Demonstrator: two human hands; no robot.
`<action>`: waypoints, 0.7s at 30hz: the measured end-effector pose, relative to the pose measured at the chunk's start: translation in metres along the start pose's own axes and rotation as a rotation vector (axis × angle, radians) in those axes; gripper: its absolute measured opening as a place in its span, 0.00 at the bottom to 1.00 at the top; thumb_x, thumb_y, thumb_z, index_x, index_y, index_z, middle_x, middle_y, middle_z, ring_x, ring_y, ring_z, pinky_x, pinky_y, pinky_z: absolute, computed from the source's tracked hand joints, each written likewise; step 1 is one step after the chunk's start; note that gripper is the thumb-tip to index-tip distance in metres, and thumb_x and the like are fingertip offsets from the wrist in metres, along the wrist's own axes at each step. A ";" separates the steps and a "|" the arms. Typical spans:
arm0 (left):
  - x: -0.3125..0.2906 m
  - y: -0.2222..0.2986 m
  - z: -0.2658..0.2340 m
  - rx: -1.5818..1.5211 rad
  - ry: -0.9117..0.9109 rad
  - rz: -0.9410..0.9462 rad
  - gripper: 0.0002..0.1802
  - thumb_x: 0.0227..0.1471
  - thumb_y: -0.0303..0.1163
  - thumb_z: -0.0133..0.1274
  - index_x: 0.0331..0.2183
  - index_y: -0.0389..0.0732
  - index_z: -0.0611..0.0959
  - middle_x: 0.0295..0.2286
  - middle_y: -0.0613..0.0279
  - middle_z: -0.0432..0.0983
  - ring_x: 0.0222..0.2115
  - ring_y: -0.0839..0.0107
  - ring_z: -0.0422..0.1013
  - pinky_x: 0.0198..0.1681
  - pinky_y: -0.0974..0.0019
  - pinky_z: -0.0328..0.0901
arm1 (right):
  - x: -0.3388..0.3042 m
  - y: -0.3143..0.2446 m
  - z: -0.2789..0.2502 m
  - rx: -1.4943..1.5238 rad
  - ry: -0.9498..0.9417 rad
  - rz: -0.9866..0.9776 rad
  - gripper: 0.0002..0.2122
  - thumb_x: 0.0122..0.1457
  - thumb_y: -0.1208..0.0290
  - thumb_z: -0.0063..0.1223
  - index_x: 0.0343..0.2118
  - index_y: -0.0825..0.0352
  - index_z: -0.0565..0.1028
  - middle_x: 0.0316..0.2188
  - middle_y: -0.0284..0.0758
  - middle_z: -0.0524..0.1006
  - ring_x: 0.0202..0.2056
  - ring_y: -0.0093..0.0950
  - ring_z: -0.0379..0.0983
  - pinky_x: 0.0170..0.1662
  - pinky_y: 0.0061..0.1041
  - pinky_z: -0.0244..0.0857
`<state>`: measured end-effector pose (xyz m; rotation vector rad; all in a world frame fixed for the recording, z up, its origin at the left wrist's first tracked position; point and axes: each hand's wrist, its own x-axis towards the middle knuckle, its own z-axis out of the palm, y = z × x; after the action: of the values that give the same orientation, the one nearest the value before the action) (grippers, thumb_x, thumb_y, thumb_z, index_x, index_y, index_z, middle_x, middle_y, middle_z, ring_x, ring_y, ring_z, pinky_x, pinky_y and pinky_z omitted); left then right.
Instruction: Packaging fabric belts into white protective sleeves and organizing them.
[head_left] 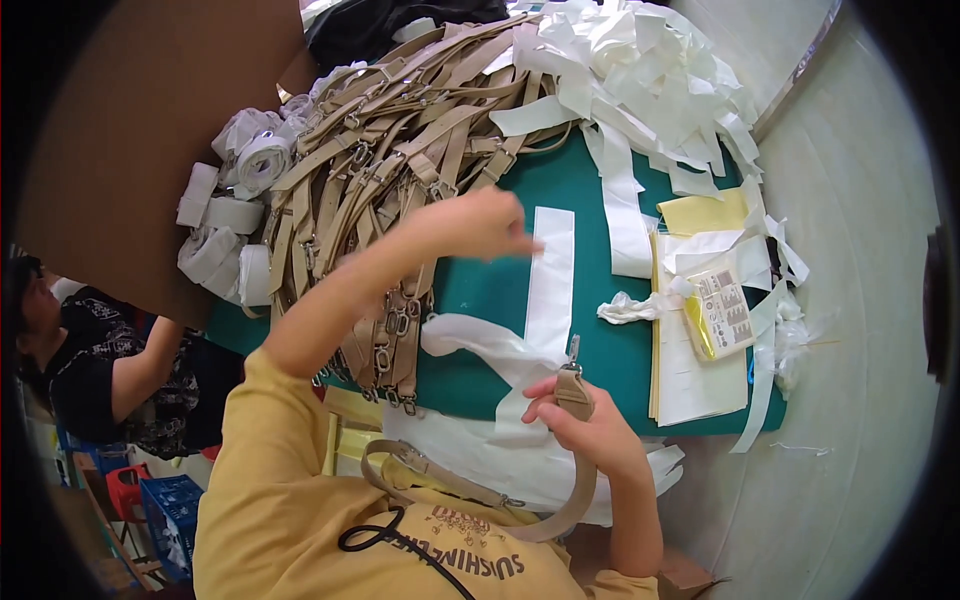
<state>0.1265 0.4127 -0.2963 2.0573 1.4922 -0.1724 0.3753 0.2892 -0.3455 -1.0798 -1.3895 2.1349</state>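
Right hand, strap; table edge near

The green counter carries piled tan straps, white strips (some heaped, some flat), rolled white bands and a paper stack.

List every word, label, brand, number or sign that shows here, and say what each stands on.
Yellow sweatshirt: large dark lettering, partly crossed by a black cord; wording not copied.
Yellow-and-white packet: small print, too fine to read.
Co-worker's black top: pale print; whether it holds letters, I cannot tell.
Beige strap in the right hand: no lettering visible.
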 end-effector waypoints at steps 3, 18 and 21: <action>0.089 -0.012 0.040 0.143 0.202 -0.248 0.29 0.42 0.51 0.61 0.35 0.33 0.80 0.34 0.47 0.77 0.36 0.54 0.74 0.38 0.53 0.69 | -0.014 0.006 0.006 0.028 0.003 -0.016 0.19 0.64 0.58 0.43 0.48 0.70 0.67 0.30 0.34 0.75 0.16 0.13 0.54 0.21 0.13 0.52; 0.023 0.064 0.054 -0.096 0.601 0.761 0.10 0.45 0.27 0.57 0.33 0.41 0.78 0.34 0.61 0.72 0.35 0.66 0.72 0.34 0.65 0.67 | -0.061 0.041 -0.010 0.511 0.482 -0.256 0.26 0.64 0.46 0.32 0.51 0.66 0.62 0.29 0.33 0.68 0.18 0.20 0.61 0.22 0.20 0.56; -0.066 0.081 0.128 0.228 0.030 0.790 0.17 0.43 0.44 0.59 0.35 0.46 0.76 0.37 0.62 0.70 0.42 0.67 0.68 0.38 0.63 0.64 | -0.071 0.046 -0.008 0.464 0.501 -0.238 0.24 0.66 0.49 0.29 0.47 0.68 0.65 0.27 0.35 0.70 0.19 0.23 0.65 0.23 0.22 0.60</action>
<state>0.2047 0.2749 -0.3428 2.6734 0.5981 0.0064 0.4310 0.2265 -0.3604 -1.0894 -0.7073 1.7285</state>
